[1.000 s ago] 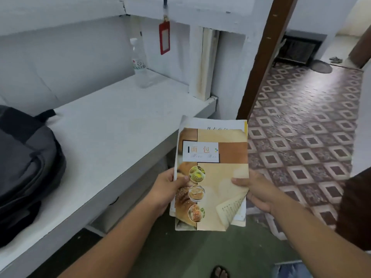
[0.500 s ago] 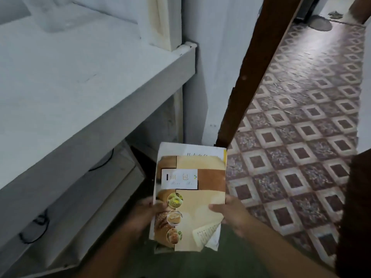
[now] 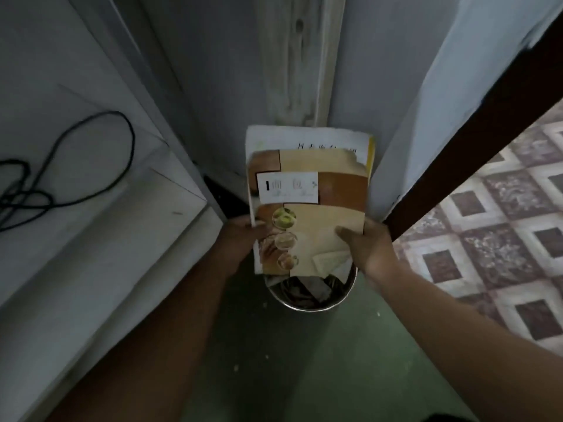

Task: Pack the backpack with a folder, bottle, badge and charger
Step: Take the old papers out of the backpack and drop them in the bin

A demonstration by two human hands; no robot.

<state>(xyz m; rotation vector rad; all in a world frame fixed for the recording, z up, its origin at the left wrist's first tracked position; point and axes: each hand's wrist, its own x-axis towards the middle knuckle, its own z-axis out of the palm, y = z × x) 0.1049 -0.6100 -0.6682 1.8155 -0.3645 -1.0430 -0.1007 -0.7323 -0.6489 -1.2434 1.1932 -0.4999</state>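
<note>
I hold a folder [image 3: 313,202] with a tan and brown cover showing bread pictures, with white pages behind it. My left hand [image 3: 240,242] grips its lower left edge and my right hand [image 3: 365,245] grips its lower right edge. The folder is upright, low over the floor, directly above a round metal bin [image 3: 310,296]. A black charger cable [image 3: 61,178] lies coiled on a lower white shelf at the left. The backpack, bottle and badge are out of view.
The metal bin holds crumpled scraps and stands on the green floor against a white wall and a wooden post [image 3: 298,56]. A dark brown door frame [image 3: 475,141] slants at the right, with patterned floor tiles [image 3: 502,226] beyond it. The white shelf unit [image 3: 100,245] fills the left.
My view has tipped down from the tabletop to the floor under it. Both hands lowered the folder until it hangs over the metal bin, which has come into view.
</note>
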